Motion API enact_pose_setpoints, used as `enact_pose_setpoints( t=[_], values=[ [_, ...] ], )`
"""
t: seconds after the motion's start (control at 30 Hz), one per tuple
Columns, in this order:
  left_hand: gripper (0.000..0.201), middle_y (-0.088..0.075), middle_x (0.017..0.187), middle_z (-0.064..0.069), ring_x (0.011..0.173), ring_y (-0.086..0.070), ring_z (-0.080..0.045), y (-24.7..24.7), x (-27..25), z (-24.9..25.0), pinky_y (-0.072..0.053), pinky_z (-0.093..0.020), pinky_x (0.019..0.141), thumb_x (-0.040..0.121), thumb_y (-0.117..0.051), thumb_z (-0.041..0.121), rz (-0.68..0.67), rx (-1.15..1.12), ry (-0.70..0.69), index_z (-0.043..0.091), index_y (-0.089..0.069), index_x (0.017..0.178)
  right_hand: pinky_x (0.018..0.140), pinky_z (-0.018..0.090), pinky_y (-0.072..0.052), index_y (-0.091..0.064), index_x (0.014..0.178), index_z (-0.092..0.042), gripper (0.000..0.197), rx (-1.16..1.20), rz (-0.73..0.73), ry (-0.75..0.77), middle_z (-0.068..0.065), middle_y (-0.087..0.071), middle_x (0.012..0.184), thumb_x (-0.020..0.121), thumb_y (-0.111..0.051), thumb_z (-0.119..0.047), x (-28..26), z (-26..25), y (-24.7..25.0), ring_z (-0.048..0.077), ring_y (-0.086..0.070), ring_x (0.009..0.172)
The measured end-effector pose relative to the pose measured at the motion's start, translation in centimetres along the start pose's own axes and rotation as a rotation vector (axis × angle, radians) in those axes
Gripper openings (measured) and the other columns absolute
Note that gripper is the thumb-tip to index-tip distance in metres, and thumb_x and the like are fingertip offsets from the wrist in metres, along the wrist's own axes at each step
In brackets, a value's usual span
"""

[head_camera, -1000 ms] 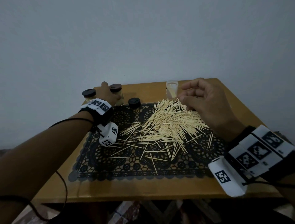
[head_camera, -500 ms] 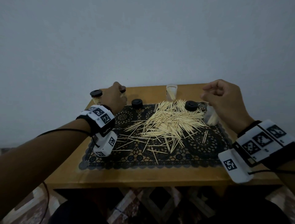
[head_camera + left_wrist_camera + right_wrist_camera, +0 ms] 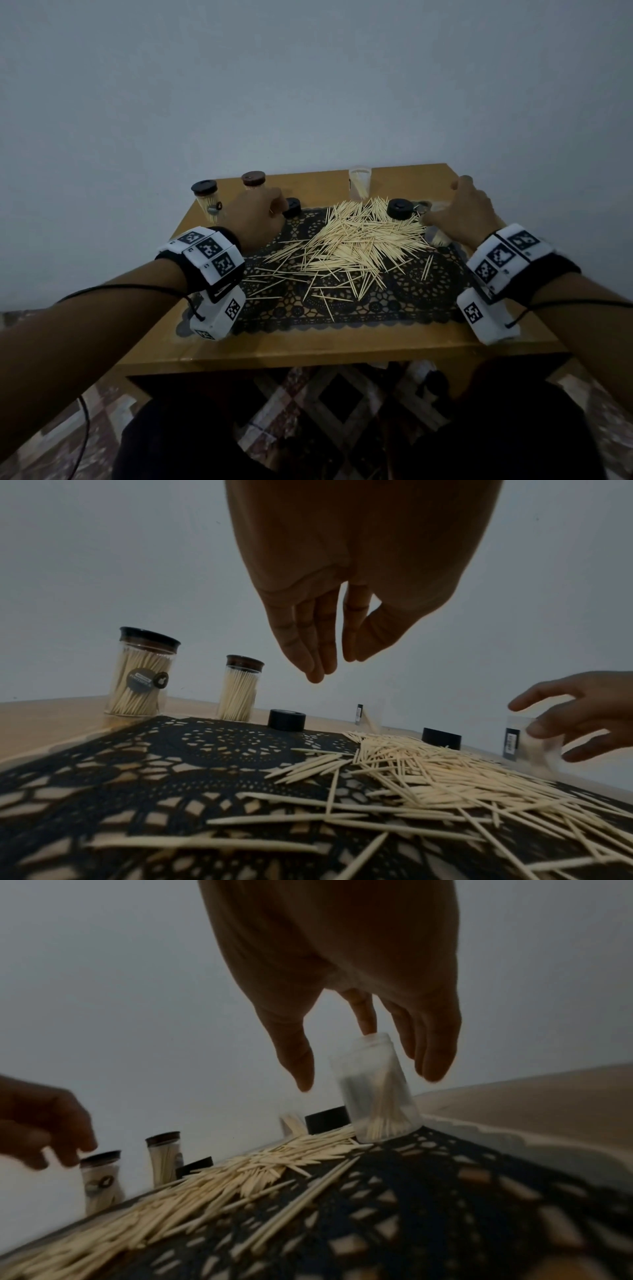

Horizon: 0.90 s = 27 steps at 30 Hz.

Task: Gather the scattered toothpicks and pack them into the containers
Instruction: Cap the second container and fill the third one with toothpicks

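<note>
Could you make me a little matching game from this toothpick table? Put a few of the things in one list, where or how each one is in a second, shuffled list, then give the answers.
Things:
1. labelled jar
2. open clear jar
3. loose black cap
4. toothpick pile

States:
A. spread across the dark lace mat
B. capped and full, at the far left corner
C. lidless, partly filled, under the right hand
D. lying on the mat at the pile's far right edge

Pairs: 1-B, 2-C, 3-D, 4-A

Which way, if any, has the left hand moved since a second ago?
Yes. The left hand has drawn back toward the person from the brown-lidded jar, and is now beside the loose black lid.
</note>
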<state>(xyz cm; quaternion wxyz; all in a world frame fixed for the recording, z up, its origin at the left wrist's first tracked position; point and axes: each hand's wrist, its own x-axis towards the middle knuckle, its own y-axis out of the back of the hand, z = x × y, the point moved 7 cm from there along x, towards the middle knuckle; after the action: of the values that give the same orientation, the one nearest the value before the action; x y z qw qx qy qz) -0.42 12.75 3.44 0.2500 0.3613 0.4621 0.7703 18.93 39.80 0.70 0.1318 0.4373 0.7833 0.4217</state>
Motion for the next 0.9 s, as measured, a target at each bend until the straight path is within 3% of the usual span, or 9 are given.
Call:
enact_pose_setpoints(
  t=[0.1, 0.17, 0.3, 0.4, 0.47, 0.6, 0.77, 0.9],
  values=[
    [0.021, -0.066, 0.106, -0.006, 0.092, -0.060, -0.021, -0.8, -0.6, 1.2, -0.049, -0.028, 0.075, 0.087, -0.059, 0.012, -0.089, 0.016, -0.020, 0.013, -0.062, 0.108, 0.078, 0.032, -0.040, -0.035, 0.138, -0.002, 0.083, -0.029, -0.101, -0.069, 0.020, -0.049, 0.135, 0.071, -0.083, -0.016, 0.2, 0.8, -0.8, 0.036, -0.051, 0.118],
    [0.030, -0.062, 0.113, -0.006, 0.096, -0.056, -0.018, -2.0, -1.2, 1.8, -0.042, -0.022, 0.074, 0.090, -0.062, 0.018, -0.239, 0.055, -0.011, 0.012, -0.058, 0.119, 0.076, 0.031, -0.039, -0.040, 0.133, 0.002, 0.077, -0.051, -0.119, -0.083, 0.021, -0.053, 0.131, 0.070, -0.083, -0.012, 0.3, 1.0, -0.8, 0.036, -0.052, 0.117],
    [0.062, -0.048, 0.137, -0.008, 0.119, -0.050, -0.024, -4.3, -2.8, 1.5, -0.043, -0.035, 0.097, 0.087, -0.066, 0.040, -0.521, 0.168, -0.007, 0.018, -0.039, 0.138, 0.069, 0.027, -0.036, -0.056, 0.117, 0.001, 0.051, -0.055, -0.047, -0.030, 0.014, -0.061, 0.118, 0.075, -0.078, -0.019, 0.3, 0.5, -0.2, 0.029, -0.055, 0.104],
    [0.094, -0.030, 0.153, -0.007, 0.136, -0.034, -0.026, -5.5, -4.0, 1.0, -0.031, -0.039, 0.112, 0.079, -0.070, 0.051, -0.658, 0.189, 0.009, 0.020, -0.017, 0.150, 0.072, 0.027, -0.034, -0.050, 0.119, -0.001, 0.053, 0.026, 0.031, 0.064, 0.005, -0.051, 0.105, 0.079, -0.076, -0.025, -0.2, -0.8, 0.5, 0.025, -0.049, 0.098],
    [0.106, -0.022, 0.156, -0.007, 0.140, -0.028, -0.026, -6.0, -4.3, 1.2, -0.027, -0.040, 0.115, 0.076, -0.073, 0.054, -0.688, 0.202, -0.001, 0.020, -0.008, 0.152, 0.074, 0.028, -0.033, -0.047, 0.120, -0.002, 0.057, 0.058, 0.032, 0.104, 0.005, -0.048, 0.104, 0.078, -0.076, -0.027, -0.3, -1.7, 0.7, 0.022, -0.046, 0.095],
    [0.108, -0.024, 0.156, -0.009, 0.139, -0.030, -0.028, -6.9, -4.0, 2.0, -0.029, -0.042, 0.114, 0.075, -0.073, 0.054, -0.688, 0.211, 0.002, 0.020, -0.005, 0.152, 0.074, 0.029, -0.036, -0.048, 0.119, -0.005, 0.054, 0.079, 0.017, 0.126, 0.008, -0.054, 0.109, 0.076, -0.077, -0.022, 0.0, -2.2, 0.8, 0.022, -0.049, 0.094],
    [0.110, -0.026, 0.154, -0.009, 0.139, -0.029, -0.028, -7.2, -3.7, 2.5, -0.030, -0.043, 0.113, 0.073, -0.074, 0.055, -0.663, 0.214, 0.001, 0.020, -0.005, 0.152, 0.078, 0.030, -0.038, -0.047, 0.123, -0.002, 0.055, 0.029, -0.018, 0.082, 0.014, -0.056, 0.125, 0.079, -0.077, -0.017, 0.6, -1.0, 0.1, 0.031, -0.052, 0.112],
    [0.110, -0.027, 0.153, -0.008, 0.138, -0.028, -0.028, -7.1, -3.8, 2.1, -0.029, -0.045, 0.113, 0.071, -0.074, 0.058, -0.635, 0.186, 0.001, 0.021, -0.009, 0.151, 0.076, 0.029, -0.034, -0.046, 0.127, 0.000, 0.059, -0.001, -0.037, 0.034, 0.016, -0.055, 0.127, 0.079, -0.076, -0.018, 1.2, -0.2, -0.2, 0.031, -0.051, 0.114]
  ],
)
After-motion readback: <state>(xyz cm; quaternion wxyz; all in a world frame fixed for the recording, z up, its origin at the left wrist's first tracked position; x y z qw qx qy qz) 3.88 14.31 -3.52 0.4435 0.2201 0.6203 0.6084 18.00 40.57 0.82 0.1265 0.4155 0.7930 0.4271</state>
